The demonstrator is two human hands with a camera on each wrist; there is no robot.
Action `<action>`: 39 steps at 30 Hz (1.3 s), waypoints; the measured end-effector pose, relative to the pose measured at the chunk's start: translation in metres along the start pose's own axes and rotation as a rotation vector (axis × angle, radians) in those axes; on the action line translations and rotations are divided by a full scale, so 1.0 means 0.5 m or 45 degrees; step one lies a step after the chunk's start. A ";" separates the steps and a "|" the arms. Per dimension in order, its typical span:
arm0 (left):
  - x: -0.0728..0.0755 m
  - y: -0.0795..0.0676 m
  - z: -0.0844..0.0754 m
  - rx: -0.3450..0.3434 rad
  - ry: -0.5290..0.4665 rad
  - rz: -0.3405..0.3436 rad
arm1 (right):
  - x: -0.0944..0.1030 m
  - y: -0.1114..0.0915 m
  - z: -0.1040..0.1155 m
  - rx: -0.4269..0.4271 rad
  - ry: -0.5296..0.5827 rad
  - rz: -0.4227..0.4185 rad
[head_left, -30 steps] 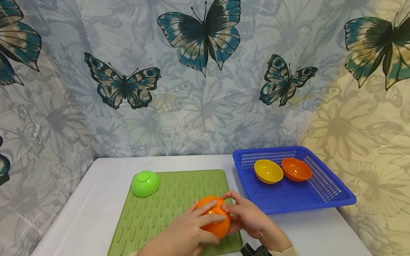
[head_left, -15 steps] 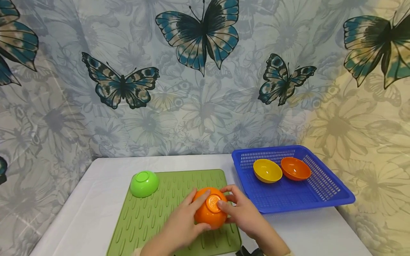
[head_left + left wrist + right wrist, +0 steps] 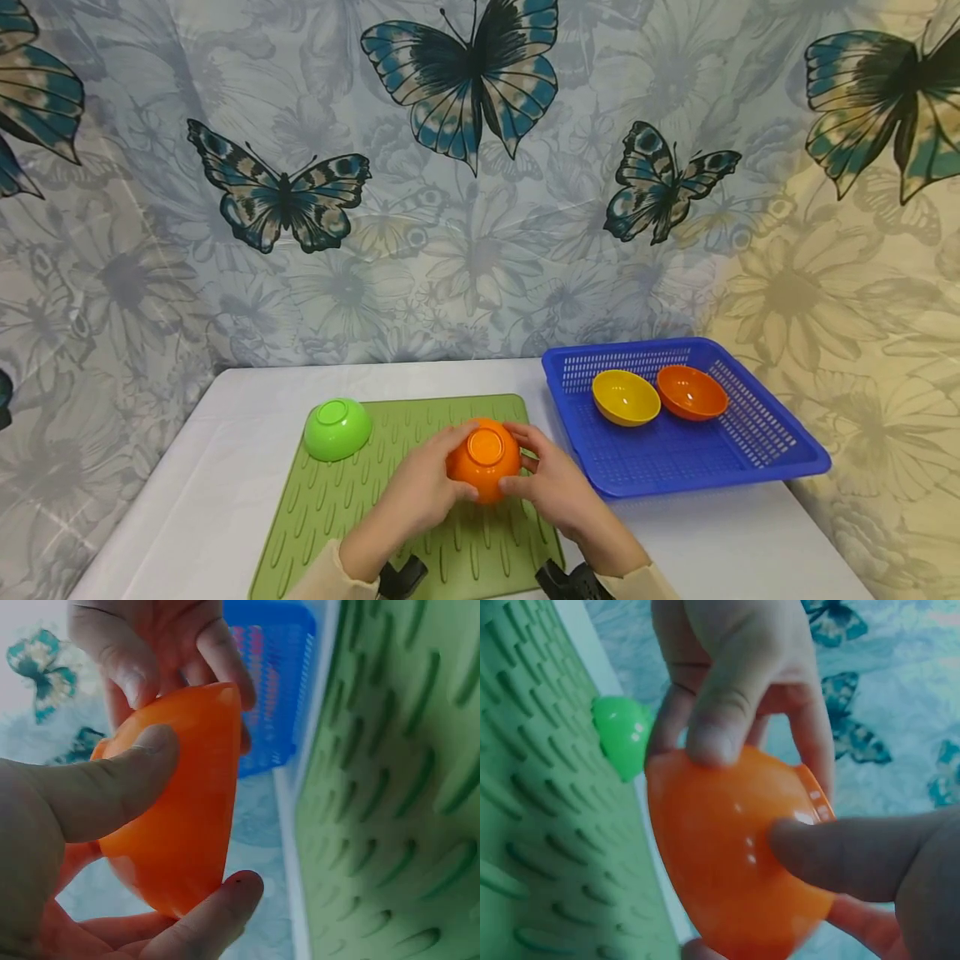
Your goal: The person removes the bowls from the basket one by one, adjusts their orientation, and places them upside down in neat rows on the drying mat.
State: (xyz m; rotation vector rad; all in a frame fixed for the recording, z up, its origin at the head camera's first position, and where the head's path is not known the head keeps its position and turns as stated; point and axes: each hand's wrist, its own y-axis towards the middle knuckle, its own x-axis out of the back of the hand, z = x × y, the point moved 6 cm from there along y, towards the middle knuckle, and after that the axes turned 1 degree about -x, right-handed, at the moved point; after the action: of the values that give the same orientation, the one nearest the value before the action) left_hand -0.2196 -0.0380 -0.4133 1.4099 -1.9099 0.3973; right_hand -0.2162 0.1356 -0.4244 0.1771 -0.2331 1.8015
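An orange bowl (image 3: pixel 483 467) is held upside down above the green ridged mat (image 3: pixel 352 517), its round foot facing up. My left hand (image 3: pixel 423 479) grips its left side, thumb in front and fingers behind. On the other side my right hand (image 3: pixel 551 483) holds it with the thumb on the near wall. In the left wrist view the bowl (image 3: pixel 187 787) shows a gap between its rim and the mat (image 3: pixel 397 787). A green bowl (image 3: pixel 337 429) lies upside down at the mat's far left corner.
To the right stands a blue plastic basket (image 3: pixel 637 475) holding a yellow bowl (image 3: pixel 626 398) and an orange-red bowl (image 3: pixel 692 392), both with their mouths up. A white tabletop (image 3: pixel 187 467) surrounds the mat. Behind it hangs a butterfly-patterned cloth (image 3: pixel 480 275).
Both hands have carried the orange bowl away from the body over the mat. The bowl has turned from tilted to foot up. My left fingers have moved off its front to its left side.
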 end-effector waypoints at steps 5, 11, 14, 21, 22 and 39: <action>-0.020 0.052 0.032 0.043 -0.047 -0.020 | 0.005 0.043 -0.030 0.001 -0.058 -0.164; -0.040 0.106 0.068 0.118 -0.094 -0.034 | 0.009 0.087 -0.057 -0.003 -0.004 -0.247; -0.049 0.128 0.082 0.129 -0.090 -0.024 | 0.012 0.104 -0.065 0.000 0.001 -0.275; -0.065 0.164 0.103 0.141 -0.092 -0.005 | 0.023 0.136 -0.083 -0.014 -0.043 -0.327; -0.066 0.168 0.106 0.144 -0.093 -0.003 | 0.024 0.141 -0.087 -0.017 -0.038 -0.327; -0.096 0.208 0.144 0.114 -0.056 0.102 | 0.033 0.181 -0.137 -0.051 -0.001 -0.356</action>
State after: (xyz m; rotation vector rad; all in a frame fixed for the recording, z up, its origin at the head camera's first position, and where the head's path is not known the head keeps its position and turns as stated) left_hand -0.3346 -0.0120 -0.4799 1.4133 -2.0111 0.4991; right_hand -0.3076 0.1475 -0.4926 0.1726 -0.2328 1.5178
